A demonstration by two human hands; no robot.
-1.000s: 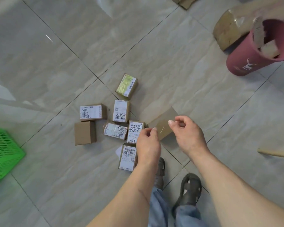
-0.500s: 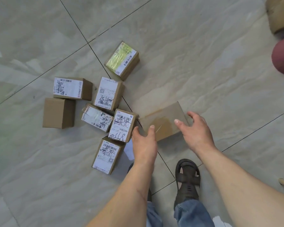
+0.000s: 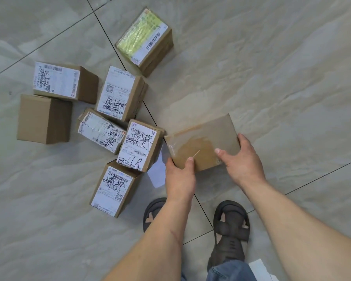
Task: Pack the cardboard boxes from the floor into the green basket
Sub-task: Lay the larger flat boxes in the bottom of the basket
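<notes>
A flat taped cardboard box (image 3: 203, 141) lies on the tiled floor in front of me. My left hand (image 3: 179, 176) grips its near left corner, thumb on top. My right hand (image 3: 242, 159) grips its right end, thumb on the top face. To the left lie several small cardboard boxes: a plain brown one (image 3: 43, 118), labelled ones (image 3: 57, 81) (image 3: 118, 94) (image 3: 99, 130) (image 3: 139, 145) (image 3: 114, 187), and one with a yellow-green label (image 3: 145, 38). The green basket is out of view.
My two feet in dark sandals (image 3: 229, 224) (image 3: 153, 211) stand just behind the boxes. A white slip of paper (image 3: 157, 169) lies on the floor under my left hand. Bare tiles (image 3: 272, 67) spread to the right and far side.
I have bent closer to the floor. Both hands went down to the flat box and closed on its ends. The green basket and the pink bin have left the view.
</notes>
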